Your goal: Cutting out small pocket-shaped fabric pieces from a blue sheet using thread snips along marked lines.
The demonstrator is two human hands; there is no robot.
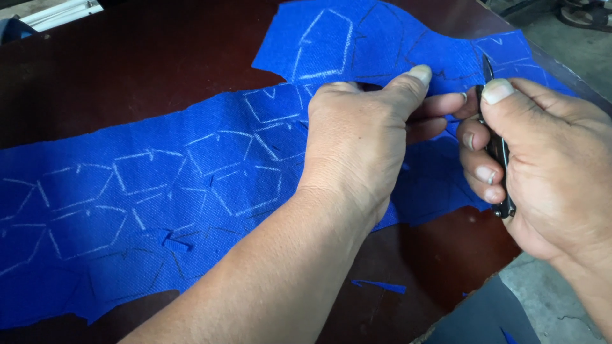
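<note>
1. Step in hand: cutting appears to be under way. The right hand [542, 165] is clenched around small dark scissors [497, 146], blade tip pointing up.
2. The left hand [357, 140] pinches the blue fabric [159, 210] just beside the blades, thumb and fingers together on the cloth.
3. Next move, as judged: blades must follow a chalked outline [245, 191] while the cloth is held taut.
4. Location: the fabric spans the dark desk [127, 76] from its left edge towards the far right corner, lying under both hands. A blue scrap [379, 286] lies near the desk's front edge.
</note>
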